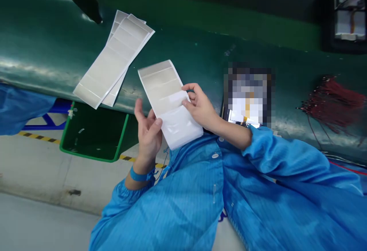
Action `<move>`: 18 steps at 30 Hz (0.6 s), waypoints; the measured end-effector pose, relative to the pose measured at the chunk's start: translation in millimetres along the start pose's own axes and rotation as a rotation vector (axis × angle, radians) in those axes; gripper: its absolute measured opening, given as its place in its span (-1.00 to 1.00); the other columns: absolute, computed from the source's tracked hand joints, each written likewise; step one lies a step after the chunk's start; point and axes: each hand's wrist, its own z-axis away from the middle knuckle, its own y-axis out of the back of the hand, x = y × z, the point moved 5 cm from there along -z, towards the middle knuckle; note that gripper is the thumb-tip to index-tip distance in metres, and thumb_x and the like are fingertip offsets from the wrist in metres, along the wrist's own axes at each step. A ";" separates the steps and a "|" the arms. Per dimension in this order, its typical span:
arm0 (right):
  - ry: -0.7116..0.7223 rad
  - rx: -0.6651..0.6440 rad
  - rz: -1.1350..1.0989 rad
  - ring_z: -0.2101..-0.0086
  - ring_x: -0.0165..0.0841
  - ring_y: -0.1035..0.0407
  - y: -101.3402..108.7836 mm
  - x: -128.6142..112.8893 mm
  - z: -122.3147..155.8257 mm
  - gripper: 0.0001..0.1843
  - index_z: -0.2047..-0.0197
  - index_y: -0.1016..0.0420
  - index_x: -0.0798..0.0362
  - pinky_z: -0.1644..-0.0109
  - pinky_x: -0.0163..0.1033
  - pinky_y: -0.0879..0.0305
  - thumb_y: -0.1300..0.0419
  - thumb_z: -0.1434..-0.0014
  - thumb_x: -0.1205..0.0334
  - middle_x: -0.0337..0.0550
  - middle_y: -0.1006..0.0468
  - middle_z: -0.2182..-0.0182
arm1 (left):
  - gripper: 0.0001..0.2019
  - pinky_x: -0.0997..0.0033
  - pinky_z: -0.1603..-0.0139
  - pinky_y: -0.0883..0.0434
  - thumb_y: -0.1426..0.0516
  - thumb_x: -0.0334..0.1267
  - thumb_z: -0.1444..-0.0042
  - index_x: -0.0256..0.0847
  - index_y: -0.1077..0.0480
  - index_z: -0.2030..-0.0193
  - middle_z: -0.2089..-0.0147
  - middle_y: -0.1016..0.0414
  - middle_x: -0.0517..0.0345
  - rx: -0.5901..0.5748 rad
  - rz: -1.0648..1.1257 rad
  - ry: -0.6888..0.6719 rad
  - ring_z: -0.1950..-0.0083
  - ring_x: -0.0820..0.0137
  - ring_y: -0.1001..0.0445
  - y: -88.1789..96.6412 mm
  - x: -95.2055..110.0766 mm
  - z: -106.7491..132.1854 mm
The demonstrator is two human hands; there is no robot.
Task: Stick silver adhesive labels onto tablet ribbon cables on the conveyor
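Note:
A sheet of silvery-beige stickers (160,83) on white backing is tilted in front of my body, its lower part bare and glossy white. My left hand (148,130) has its thumb on the sheet's left edge; the index finger stands away, and the other fingers are partly hidden behind. From the right, my right hand (202,109) lies over the sheet's edge, thumb and fingertips pinched at a pale strip (177,97) beside the lowest sticker. Whether that strip is lifted off the backing I cannot tell. More sticker sheets (114,60) lie overlapped on the green bench to the left.
The green bench mat (200,56) runs across the view. A device with a lit panel (248,109), partly pixelated, sits right of my hands. Dark red wires (335,102) are bundled further right. Below the bench's left edge is a green bin (91,132). Another device (349,18) stands at top right.

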 end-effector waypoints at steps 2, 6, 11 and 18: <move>0.103 -0.064 0.087 0.33 -0.38 -0.45 3.1 -14.7 11.7 -0.63 -0.15 -0.21 -0.11 0.22 -0.28 -0.41 -0.13 -0.33 0.33 -0.30 -0.53 0.28 | 0.04 0.15 -0.14 -0.64 -0.27 0.30 -0.29 0.21 0.31 -0.66 -0.45 -0.39 -0.10 0.051 -0.100 -0.112 -0.37 0.05 -0.52 -2.3 10.9 -4.3; 0.242 -0.062 0.230 0.34 -0.38 -0.44 13.8 -38.7 29.5 -0.63 -0.22 -0.31 -0.08 0.21 -0.25 -0.38 -0.21 -0.39 0.16 -0.26 -0.61 0.25 | -0.27 0.13 -0.30 -0.58 -0.30 0.12 -0.35 0.11 -0.16 -0.56 -0.54 -0.27 0.04 0.085 -0.250 -0.212 -0.48 0.06 -0.40 -8.4 30.1 -8.6; 0.337 0.016 0.266 0.30 -0.37 -0.47 25.5 -53.1 34.7 -0.78 0.01 -0.52 -0.02 0.18 -0.24 -0.39 -0.31 -0.39 0.04 -0.22 -0.63 0.26 | -0.37 0.30 0.02 -0.66 -0.45 0.02 -0.19 -0.03 -0.45 -0.35 -0.27 -0.54 -0.02 0.051 -0.196 -0.220 -0.15 0.16 -0.61 -17.2 42.8 -7.8; 0.601 0.088 0.480 0.25 -0.35 -0.39 34.1 -67.2 38.4 -0.64 0.22 -0.64 0.02 0.14 -0.20 -0.39 -0.20 -0.49 -0.04 -0.10 -0.51 0.19 | -0.72 0.42 0.38 -0.50 -0.47 -0.12 -0.17 -0.10 -0.64 0.03 0.23 -0.62 0.11 0.201 -0.223 -0.192 0.33 0.39 -0.56 -13.0 52.3 -7.9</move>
